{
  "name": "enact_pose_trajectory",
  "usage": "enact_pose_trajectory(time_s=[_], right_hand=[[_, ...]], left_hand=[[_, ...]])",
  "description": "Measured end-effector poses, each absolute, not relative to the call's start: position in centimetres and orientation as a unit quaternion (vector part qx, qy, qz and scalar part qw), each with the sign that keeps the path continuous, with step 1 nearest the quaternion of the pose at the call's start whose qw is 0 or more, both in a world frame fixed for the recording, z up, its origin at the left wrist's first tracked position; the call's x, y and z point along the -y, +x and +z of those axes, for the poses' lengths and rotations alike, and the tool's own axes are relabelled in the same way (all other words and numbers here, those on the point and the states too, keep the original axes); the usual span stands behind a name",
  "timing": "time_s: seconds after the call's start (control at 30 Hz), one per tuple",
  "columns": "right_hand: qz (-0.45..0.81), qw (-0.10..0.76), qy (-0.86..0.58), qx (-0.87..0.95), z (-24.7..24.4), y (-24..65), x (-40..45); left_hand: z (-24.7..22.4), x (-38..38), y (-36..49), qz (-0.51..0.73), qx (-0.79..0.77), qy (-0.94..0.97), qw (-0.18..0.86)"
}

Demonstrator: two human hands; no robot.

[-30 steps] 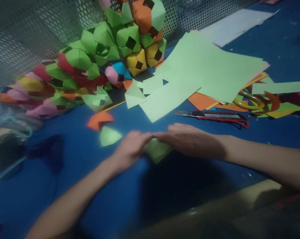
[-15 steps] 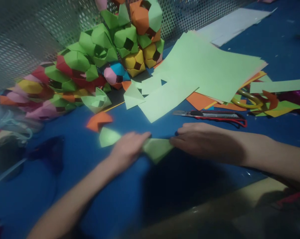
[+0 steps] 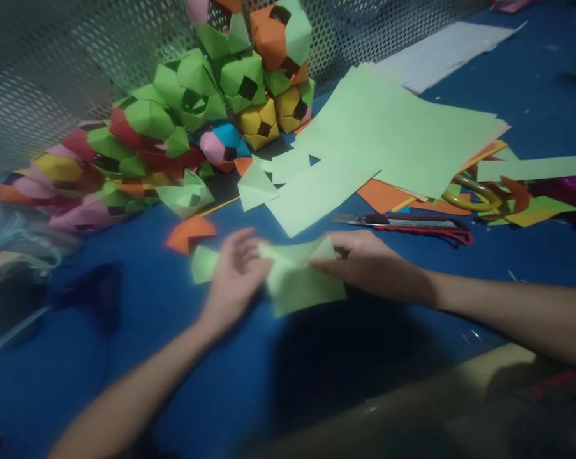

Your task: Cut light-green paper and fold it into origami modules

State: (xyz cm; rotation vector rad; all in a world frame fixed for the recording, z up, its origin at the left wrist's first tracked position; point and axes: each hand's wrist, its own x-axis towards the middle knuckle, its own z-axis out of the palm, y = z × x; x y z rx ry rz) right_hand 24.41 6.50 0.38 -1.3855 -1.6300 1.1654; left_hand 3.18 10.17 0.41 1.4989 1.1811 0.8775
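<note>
A small light green paper (image 3: 307,284) with creases hangs between both hands over the blue surface. My left hand (image 3: 237,271) pinches its left edge between thumb and fingers. At the paper's upper right corner, my right hand (image 3: 359,260) grips it, thumb in front. Left of my left hand lies a folded light green piece (image 3: 204,264), beside a folded orange piece (image 3: 192,234). A red and black box cutter (image 3: 407,222) rests just beyond my right hand.
Light green sheets (image 3: 393,134) are stacked behind the cutter. Colourful folded paper shapes (image 3: 192,89) are heaped against a perforated metal panel (image 3: 354,38). Yellow-handled scissors (image 3: 474,194) and paper scraps lie at the right, a white sheet (image 3: 448,51) at the back.
The light green paper was folded to a flat-topped triangle and now shows opened out, larger and lifted. My left hand has turned, its fingers raised; my right hand has moved slightly left.
</note>
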Motion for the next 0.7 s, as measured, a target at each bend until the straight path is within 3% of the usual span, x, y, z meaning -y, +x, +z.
enact_pose_trajectory(time_s=[0.2,0.7], right_hand=[[0.494,0.366,-0.568,0.547,0.7,24.0,-6.5],[0.479,0.359,-0.554,0.578,0.8,24.0,-6.4]], left_hand=[[0.9,-8.7,4.4,0.312,-0.455,0.458,0.697],[-0.5,-8.8,3.9,0.286,-0.495,0.574,0.587]])
